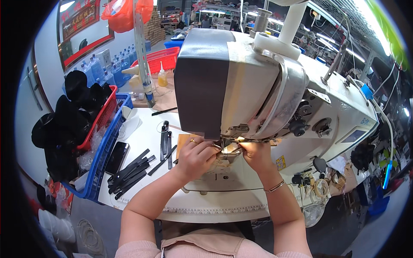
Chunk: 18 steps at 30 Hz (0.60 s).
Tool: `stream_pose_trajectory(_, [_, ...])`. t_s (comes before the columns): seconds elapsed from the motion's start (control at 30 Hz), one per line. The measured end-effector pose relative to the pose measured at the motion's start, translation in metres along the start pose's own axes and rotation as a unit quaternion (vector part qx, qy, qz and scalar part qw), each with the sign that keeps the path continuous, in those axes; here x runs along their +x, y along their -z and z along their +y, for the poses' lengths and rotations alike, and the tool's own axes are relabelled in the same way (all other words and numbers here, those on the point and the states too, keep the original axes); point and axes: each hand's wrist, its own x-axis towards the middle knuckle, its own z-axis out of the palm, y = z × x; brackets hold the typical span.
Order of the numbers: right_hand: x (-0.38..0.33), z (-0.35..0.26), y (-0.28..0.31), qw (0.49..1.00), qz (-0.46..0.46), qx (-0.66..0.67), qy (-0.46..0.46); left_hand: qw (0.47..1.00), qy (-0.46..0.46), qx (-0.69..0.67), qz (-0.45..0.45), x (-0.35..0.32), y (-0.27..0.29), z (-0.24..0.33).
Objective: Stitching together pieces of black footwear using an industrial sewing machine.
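Under the head of a white and grey sewing machine point(258, 73), both my hands are close to the lit needle area point(226, 148). My left hand point(197, 158), with a ring on one finger, is closed at the left of the needle, pinching a small dark piece that is mostly hidden by the fingers. Closed as well, my right hand point(257, 155) pinches at the needle's right side; what lies in its fingertips cannot be made out. Left of my left hand, several black straps point(129, 175) lie in a loose pile, and more black strips point(164, 139) lie beyond them.
A black phone point(117, 158) lies beside the blue basket point(101, 163) at the left. A red basket point(101, 118) holds black curved pieces point(64, 116). A metal post point(141, 56) and an oil bottle point(162, 77) stand behind. Cords and tape rolls point(321, 188) crowd the right.
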Motion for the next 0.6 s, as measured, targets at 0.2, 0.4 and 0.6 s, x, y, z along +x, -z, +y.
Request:
stream_pose_trajectory(0.2, [-0.002, 0.004, -0.010, 1.000, 0.016, 0.013, -0.009, 0.999, 0.044, 0.021, 0.019, 0.002, 0.002, 0.007])
stream_pose_trajectory(0.4, [-0.003, -0.006, -0.002, 0.994, 0.086, 0.013, 0.069, 1.000, -0.010, 0.008, 0.013, 0.001, 0.016, 0.010])
stream_pose_trajectory(0.6, [-0.009, -0.030, 0.011, 0.988, 0.116, 0.034, 0.093, 0.997, -0.077, 0.019, -0.001, -0.014, 0.028, 0.023])
